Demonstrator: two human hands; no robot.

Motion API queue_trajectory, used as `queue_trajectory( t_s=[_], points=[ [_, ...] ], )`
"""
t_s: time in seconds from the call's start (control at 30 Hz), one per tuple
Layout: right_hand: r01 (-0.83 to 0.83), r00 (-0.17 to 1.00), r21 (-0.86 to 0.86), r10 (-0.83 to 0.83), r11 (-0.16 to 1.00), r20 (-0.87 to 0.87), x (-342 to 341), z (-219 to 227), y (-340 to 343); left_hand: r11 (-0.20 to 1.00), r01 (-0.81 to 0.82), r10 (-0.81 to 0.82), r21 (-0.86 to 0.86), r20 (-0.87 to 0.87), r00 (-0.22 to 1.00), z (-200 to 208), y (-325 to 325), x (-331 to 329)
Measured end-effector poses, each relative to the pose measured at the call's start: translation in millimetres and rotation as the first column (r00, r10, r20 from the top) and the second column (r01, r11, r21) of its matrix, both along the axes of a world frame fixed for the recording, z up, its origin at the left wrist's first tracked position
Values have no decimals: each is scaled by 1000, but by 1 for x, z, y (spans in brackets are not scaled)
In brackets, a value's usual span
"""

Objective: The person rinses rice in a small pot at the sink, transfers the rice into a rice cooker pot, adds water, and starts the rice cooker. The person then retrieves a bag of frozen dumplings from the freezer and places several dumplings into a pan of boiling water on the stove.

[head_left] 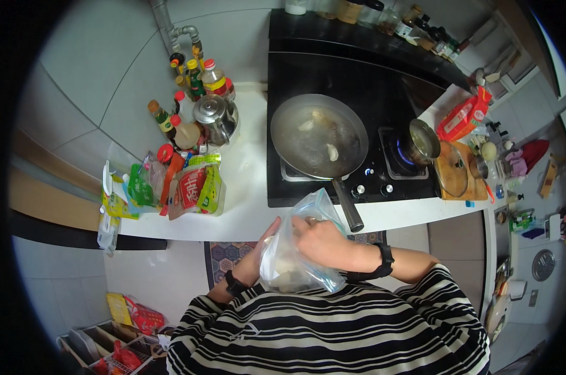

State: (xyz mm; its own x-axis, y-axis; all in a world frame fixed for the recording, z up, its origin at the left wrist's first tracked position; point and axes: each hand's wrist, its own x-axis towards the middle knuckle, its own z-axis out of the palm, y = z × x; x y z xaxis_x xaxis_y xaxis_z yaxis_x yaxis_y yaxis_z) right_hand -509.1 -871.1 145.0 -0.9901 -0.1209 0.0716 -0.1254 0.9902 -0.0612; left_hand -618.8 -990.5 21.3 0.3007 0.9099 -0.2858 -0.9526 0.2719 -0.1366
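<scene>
Clear zip bag was on the near side of the frying pan, held in front of the striped top, whitish contents too blurred to name. No writing on the bag could be read. Left of the pan, a green-and-red food packet on the counter carried large white printed characters on a red panel; farther left of the pan a dark bottle had a green-and-yellow label, print too small. A red packet right of the pan bore pale print, also too small. Left hand, nearer than the pan and to its left, gripped the bag's left side, thumb up along the plastic, remaining fingers mostly hidden. Right hand, just nearer than the pan's handle, was at the bag's upper part, wrist bent inward, fingers curled; couldn't tell whether they pinched anything. Right forearm came in from the near right of the pan, elbow out; left forearm angled up from the near left. Both wrists wore dark bands. Two pale pieces lay apart inside the pan. A small pot stood right of the pan, beside a blue flame.
</scene>
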Motion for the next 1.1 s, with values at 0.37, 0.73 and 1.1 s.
queue_trajectory(
  t_s=[0.37,0.73,1.1],
  points=[
    [27,952,-347,82,938,295,13,88,38,988,-69,82,141,-87,993,20,0,1],
    [425,905,-435,-371,794,208,-32,28,154,974,-89,92,207,-3,996,14,-5,1],
    [457,871,-38,-456,889,-184,-95,-32,167,977,-147,112,156,212,971,4,-9,4]
  ],
)
